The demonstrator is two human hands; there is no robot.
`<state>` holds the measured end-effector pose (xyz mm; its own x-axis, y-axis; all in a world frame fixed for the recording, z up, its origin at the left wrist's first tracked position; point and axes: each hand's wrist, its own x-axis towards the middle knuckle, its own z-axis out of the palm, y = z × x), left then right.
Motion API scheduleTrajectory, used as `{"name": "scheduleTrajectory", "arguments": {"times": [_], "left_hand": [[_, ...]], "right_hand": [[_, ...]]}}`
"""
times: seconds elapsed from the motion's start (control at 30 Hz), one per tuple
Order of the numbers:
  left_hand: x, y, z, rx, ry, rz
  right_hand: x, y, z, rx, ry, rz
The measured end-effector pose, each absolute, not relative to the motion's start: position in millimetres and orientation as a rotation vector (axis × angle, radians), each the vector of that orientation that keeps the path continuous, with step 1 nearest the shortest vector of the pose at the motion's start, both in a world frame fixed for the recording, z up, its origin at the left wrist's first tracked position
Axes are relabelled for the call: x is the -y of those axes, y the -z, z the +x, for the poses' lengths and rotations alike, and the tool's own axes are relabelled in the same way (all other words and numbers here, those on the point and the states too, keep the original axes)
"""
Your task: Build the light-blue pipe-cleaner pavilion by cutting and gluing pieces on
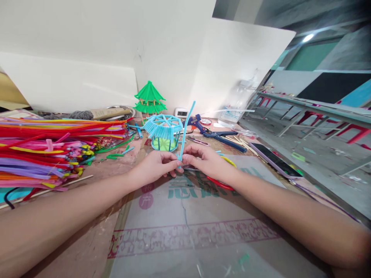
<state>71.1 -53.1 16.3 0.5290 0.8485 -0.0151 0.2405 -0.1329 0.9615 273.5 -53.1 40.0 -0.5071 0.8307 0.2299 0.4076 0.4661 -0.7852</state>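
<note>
I see the cardboard-covered table (185,231), with a big heap of coloured pipe cleaners (52,148) at my left. Beyond the hands stand a green pagoda model (150,98) and a blue pipe-cleaner pavilion (164,132), with a blue glue gun (199,124) and a phone (274,159) to the right. My left hand (155,166) and right hand (203,160) meet fingertip to fingertip, both pinching the lower end of an upright blue pipe cleaner (186,129).
</note>
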Motion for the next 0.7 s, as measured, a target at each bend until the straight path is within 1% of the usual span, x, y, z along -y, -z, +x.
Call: {"name": "scheduleTrajectory", "arguments": {"times": [0.13, 0.2, 0.3, 0.43, 0.53, 0.63, 0.7], "left_hand": [[52.8, -15.6, 71.4, -0.926, -0.693, 1.658], [53.1, -15.9, 71.6, -0.934, -0.693, 1.656], [54.0, -16.4, 71.6, -0.926, -0.694, 1.649], [55.1, -16.5, 71.5, -0.925, -0.692, 1.625], [55.7, -16.9, 71.9, -0.939, -0.684, 1.636], [56.8, -17.8, 72.5, -0.949, -0.690, 1.632], [58.3, -18.7, 72.9, -0.951, -0.696, 1.629]], "right_hand": [[61.4, -77.5, 293.9, 2.643, -0.655, -1.124], [68.2, -94.1, 303.6, 2.799, -0.515, -1.172], [76.6, -107.9, 312.5, 2.874, -0.302, -1.318], [77.8, -109.3, 318.4, 2.903, -0.084, -1.574], [72.6, -104.1, 324.9, 2.980, -0.110, -1.583], [67.9, -96.6, 333.7, 2.981, -0.253, -1.374], [67.0, -90.9, 339.4, 2.979, -0.261, -1.276]]}}
